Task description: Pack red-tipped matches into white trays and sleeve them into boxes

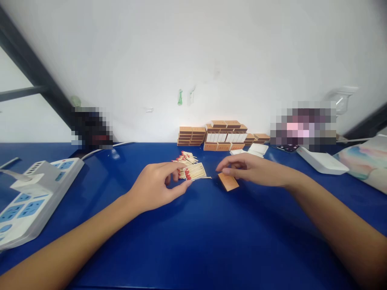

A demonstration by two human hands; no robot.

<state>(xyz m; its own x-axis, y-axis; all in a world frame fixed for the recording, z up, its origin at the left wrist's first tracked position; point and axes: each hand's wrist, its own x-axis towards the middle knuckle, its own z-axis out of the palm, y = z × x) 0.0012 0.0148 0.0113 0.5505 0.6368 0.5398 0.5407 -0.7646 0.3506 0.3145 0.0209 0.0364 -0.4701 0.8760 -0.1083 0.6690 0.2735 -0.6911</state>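
My left hand [161, 181] grips a matchbox tray [195, 172] filled with red-headed matches, thumb at its near side and fingers at its far side. A loose pile of matches [186, 157] lies just behind that tray on the blue table. To the right, my right hand [242, 166] has its thumb and fingers closed at the upper end of an orange-brown matchbox sleeve [229, 182]. The thumb covers part of that end, and whether the sleeve rests on the table is hard to see. A single match [207, 177] lies between the two hands.
Stacked matchboxes [225, 137] stand against the wall, with a smaller stack [191, 137] to their left. White empty trays [258, 150] lie behind my right hand. A white power strip [33, 201] sits at left. At right are a phone [287, 148] and a white box [323, 161].
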